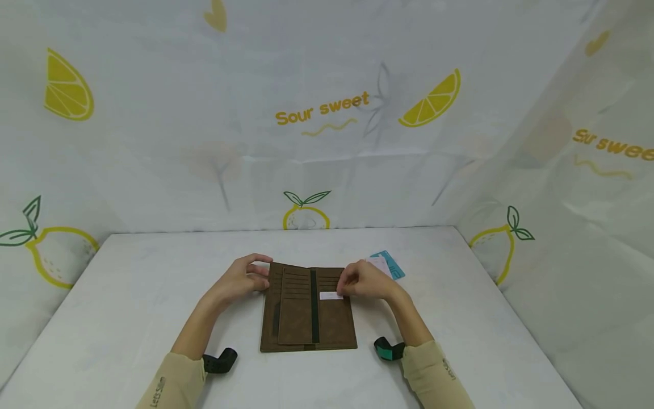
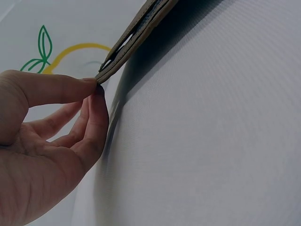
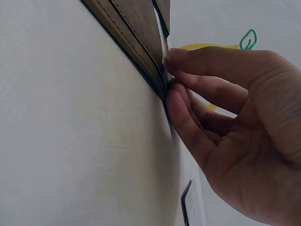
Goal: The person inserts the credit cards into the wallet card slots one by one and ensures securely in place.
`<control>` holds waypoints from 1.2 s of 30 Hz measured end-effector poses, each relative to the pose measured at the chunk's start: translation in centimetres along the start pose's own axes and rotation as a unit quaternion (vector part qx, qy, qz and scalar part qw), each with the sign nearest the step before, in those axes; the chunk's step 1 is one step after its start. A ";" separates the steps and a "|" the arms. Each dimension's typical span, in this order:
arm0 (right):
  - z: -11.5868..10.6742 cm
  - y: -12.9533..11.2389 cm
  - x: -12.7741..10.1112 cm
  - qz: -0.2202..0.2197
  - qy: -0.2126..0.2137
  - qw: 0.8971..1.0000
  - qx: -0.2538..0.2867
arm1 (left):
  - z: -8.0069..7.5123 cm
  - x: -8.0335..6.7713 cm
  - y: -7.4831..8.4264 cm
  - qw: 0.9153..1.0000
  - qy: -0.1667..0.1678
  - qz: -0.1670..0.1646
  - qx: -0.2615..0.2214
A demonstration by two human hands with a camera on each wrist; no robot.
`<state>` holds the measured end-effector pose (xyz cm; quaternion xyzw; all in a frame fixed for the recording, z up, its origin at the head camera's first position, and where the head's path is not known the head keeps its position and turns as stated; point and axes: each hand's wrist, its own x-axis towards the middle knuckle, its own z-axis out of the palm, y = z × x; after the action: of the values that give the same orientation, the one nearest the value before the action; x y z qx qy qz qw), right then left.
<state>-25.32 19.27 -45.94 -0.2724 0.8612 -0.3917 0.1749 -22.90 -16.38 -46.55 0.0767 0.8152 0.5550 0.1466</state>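
A brown wallet [image 1: 294, 321] lies unfolded on the white table, with card slots on both halves and a dark band down its middle. At its upper left edge my left hand [image 1: 244, 278] pinches the wallet between thumb and fingertips; the left wrist view shows the pinched corner [image 2: 110, 70] lifted. A white card [image 1: 329, 295] shows partly in a slot on the right half. My right hand [image 1: 365, 279] pinches the card's right end between thumb and finger, and other fingertips [image 3: 176, 101] meet the wallet's edge.
Behind my right hand lie a white card [image 1: 379, 264] and a blue card [image 1: 392, 264], overlapping on the table [image 1: 449, 318]. A white cloth [image 1: 204, 130] printed with lemons hangs behind and beside the table. Each wrist wears a dark camera band [image 1: 221, 361].
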 end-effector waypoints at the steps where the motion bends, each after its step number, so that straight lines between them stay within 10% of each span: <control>1: 0.0 0.0 0.0 0.001 0.003 1.000 -0.003 | 0.0 0.0 0.0 1.000 0.000 0.001 0.000; 16: -1.0 0.7 -0.4 0.013 0.089 0.996 -0.024 | 0.1 0.0 -0.1 1.000 0.004 0.002 0.002; 27: -3.4 2.9 -1.9 0.108 0.236 0.965 -0.026 | 0.1 0.0 0.1 1.000 0.003 -0.003 0.001; 36: -3.8 3.8 -2.6 0.153 0.269 0.950 -0.042 | 0.0 0.1 0.0 1.000 0.003 -0.008 -0.010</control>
<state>-26.46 25.13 -46.29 -0.0294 0.9232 -0.3829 -0.0170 -22.97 -16.35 -46.58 0.0669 0.8107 0.5622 0.1493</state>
